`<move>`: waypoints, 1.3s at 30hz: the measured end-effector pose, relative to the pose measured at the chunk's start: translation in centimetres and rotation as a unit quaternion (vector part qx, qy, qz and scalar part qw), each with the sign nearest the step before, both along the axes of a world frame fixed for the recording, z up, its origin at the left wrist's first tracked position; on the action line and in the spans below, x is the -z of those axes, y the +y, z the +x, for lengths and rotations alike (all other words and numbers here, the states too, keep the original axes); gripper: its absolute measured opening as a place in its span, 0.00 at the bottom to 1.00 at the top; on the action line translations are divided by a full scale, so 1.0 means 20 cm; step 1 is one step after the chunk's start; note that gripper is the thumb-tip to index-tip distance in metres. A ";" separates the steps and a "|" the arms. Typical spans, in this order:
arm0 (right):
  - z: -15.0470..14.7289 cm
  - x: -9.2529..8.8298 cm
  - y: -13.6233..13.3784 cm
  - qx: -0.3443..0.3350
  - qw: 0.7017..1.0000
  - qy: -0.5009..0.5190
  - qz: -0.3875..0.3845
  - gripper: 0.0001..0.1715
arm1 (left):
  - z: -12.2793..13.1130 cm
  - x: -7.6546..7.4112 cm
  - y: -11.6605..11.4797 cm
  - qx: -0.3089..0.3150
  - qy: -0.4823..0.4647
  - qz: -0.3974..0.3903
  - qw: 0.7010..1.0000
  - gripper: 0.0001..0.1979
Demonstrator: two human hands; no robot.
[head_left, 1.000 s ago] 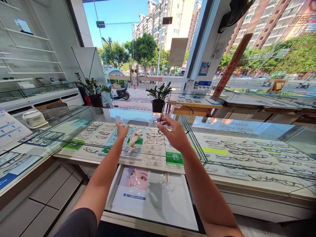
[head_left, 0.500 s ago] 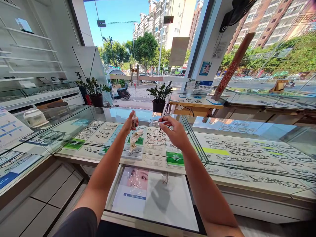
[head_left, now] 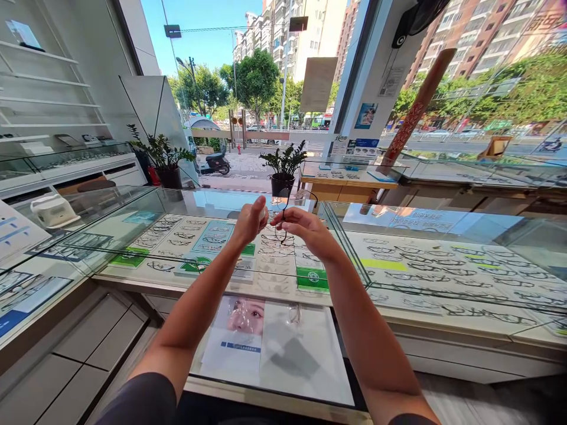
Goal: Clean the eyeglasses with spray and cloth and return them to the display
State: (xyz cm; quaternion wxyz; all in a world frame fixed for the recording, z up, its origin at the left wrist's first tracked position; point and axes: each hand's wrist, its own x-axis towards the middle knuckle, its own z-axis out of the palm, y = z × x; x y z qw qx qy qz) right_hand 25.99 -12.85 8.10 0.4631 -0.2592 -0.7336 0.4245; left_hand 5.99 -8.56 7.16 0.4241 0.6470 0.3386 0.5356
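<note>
My left hand and my right hand meet above the glass display counter. The left hand is closed round a small white bottle, of which only the top shows. My right hand pinches a pair of thin black glasses, whose lens rims hang below the fingers and whose temple arcs up behind. The bottle's top sits right beside the glasses. Rows of spectacle frames lie inside the case under both hands.
A pulled-out drawer with a face poster juts toward me below the counter. Two potted plants stand at the counter's far edge. A white device sits at left, and a second glass case runs right.
My left hand picked the small bottle off the counter, lifted it and moved right to the glasses. My right hand drew slightly inward with the glasses. The cloth on the glass is now out of sight.
</note>
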 end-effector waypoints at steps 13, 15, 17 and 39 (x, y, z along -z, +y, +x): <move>-0.01 -0.01 -0.03 -0.052 0.998 -0.015 -0.016 0.18 | 0.00 0.04 0.03 -0.040 0.045 0.046 0.997 0.45; -0.02 -0.02 -0.05 -0.063 0.998 -0.014 -0.017 0.18 | 0.00 0.03 0.03 -0.039 0.047 0.041 0.997 0.45; -0.02 -0.03 -0.05 -0.080 0.997 -0.014 -0.018 0.18 | 0.00 0.02 0.02 -0.037 0.038 0.046 0.998 0.45; -0.02 0.02 0.03 0.049 0.996 0.072 0.010 0.24 | 0.01 0.04 0.02 0.047 0.096 0.086 0.991 0.44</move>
